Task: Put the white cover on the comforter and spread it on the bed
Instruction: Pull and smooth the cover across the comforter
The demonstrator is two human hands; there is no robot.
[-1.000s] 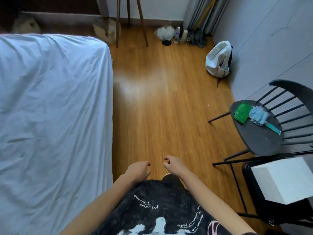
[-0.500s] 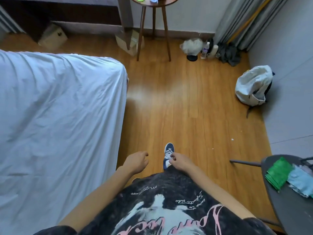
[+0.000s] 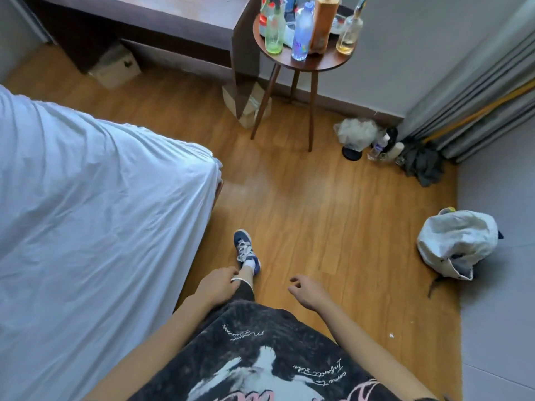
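The fingers (image 3: 228,274) of the left hand (image 3: 217,286) are loosely curled and hold nothing, hanging beside the bed's edge; the right hand (image 3: 308,289) is just as idle, its fingers relaxed, slightly bent and apart over the wooden floor (image 3: 333,215). Between the two hands a blue sneaker (image 3: 246,251) stands on the floor. To the left lies the bed (image 3: 86,227), covered by a wrinkled white sheet; whether this is the cover or the comforter I cannot tell. Farther off, a round worktop (image 3: 307,60) on thin legs carries several bottles (image 3: 302,30). A white bag (image 3: 457,243) slumps on the floor by the right wall, and grey curtains (image 3: 477,96) hang in the corner.
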